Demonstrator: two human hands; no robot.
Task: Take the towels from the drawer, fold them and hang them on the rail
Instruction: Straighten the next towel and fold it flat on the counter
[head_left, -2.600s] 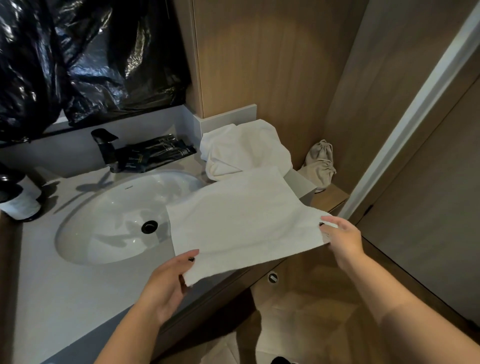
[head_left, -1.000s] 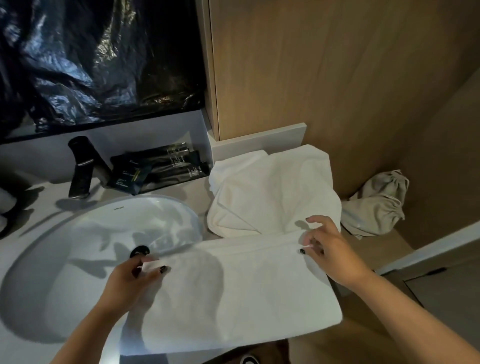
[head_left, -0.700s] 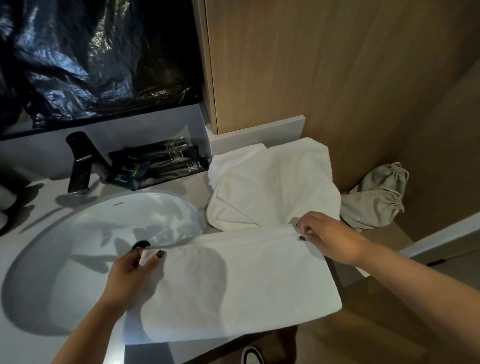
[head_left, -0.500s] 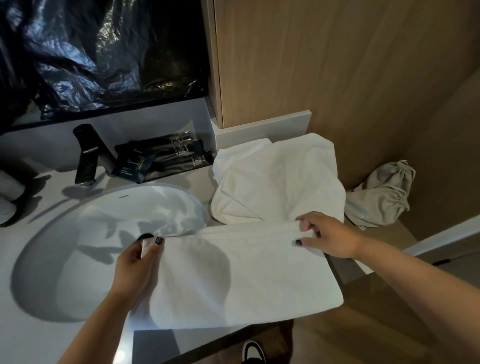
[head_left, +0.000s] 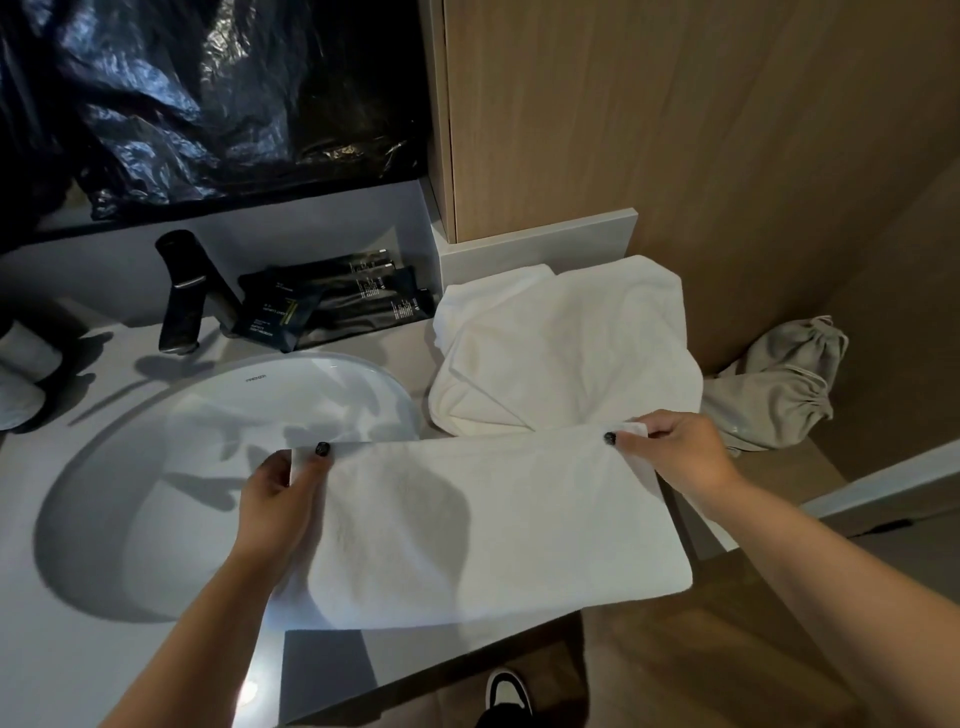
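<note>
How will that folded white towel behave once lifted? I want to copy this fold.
The folded towel, pinched by the left hand and right hand, looks floppy. It probably sags between them and may unfold.

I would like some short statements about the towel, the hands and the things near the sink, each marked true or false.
1. Both hands pinch the far corners of the flat towel. True: left hand, right hand.
2. The rumpled towel lies in the sink. False: it lies on the counter, right of the sink.
3. The beige pouch is right of the rumpled towel. True.
4. The faucet is white. False: it is black.
</note>
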